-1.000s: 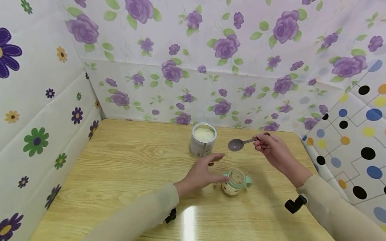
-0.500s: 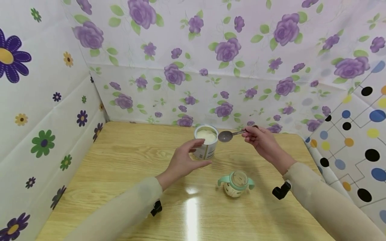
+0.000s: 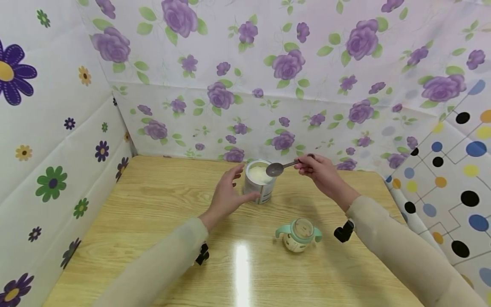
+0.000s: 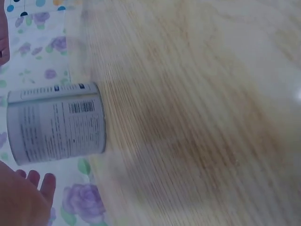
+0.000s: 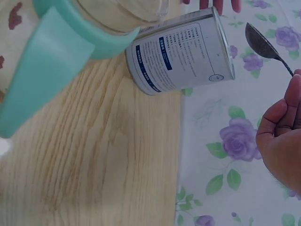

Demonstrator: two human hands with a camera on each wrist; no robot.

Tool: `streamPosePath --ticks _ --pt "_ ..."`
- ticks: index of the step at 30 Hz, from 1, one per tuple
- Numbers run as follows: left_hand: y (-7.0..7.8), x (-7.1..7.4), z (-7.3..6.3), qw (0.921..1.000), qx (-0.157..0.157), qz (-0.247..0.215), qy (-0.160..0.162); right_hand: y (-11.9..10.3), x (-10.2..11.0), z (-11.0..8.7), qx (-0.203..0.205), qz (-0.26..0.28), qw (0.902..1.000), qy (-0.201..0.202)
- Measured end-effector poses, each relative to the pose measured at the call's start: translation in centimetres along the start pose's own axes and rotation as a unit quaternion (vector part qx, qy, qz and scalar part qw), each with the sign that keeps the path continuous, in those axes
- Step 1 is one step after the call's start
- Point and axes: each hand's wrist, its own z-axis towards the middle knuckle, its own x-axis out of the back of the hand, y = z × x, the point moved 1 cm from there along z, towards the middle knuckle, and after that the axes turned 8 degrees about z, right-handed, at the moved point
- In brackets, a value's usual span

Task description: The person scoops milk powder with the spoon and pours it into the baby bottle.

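An uncapped tin can (image 3: 259,189) of pale powder stands near the table's back edge; its printed label shows in both wrist views. My left hand (image 3: 225,197) is at the can's left side, thumb and fingers spread apart. In the left wrist view a small gap shows between the fingers (image 4: 48,184) and the can. My right hand (image 3: 322,175) pinches the handle of a dark metal spoon (image 3: 274,169), whose bowl is over the can's right rim. Whether the bowl holds anything is unclear. A baby bottle (image 3: 298,238) with mint-green handles stands upright nearer to me.
The wooden table (image 3: 161,204) ends at a back wall hung with purple-rose cloth (image 3: 230,115). Patterned cloths also cover the left and right sides. Behind the can, the cloth is close.
My left hand has moved from beside the bottle, back and left to the can's side. My right hand has carried the spoon leftward to above the can's rim. The bottle has stayed put.
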Motion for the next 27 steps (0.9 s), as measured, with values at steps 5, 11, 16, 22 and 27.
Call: streamPosePath --ticks 5,11,16,22,27 --pt "-1.4 -0.6 1.2 0.9991 0.017 -0.016 -0.035 0.2 -0.8 1.2 0.01 -0.03 0.9995 -0.002" --pt "-2.0 -1.3 2.2 0.9975 0.03 -0.033 -0.055 0.6 -1.7 2.5 0.021 -0.081 0.9965 0.002" --pt "-2.5 -2.2 2.8 0.9971 0.02 -0.042 -0.06 0.8 -2.1 3.1 0.032 -0.118 0.9924 -0.007" --pt "-3.4 -3.4 3.1 0.9963 0.03 -0.059 -0.055 1.0 -2.4 3.7 0.043 -0.172 0.9841 -0.014" --pt "-3.5 -3.9 3.3 0.9948 0.046 -0.076 -0.05 0.9 -2.6 3.9 0.06 -0.228 0.9717 -0.017"
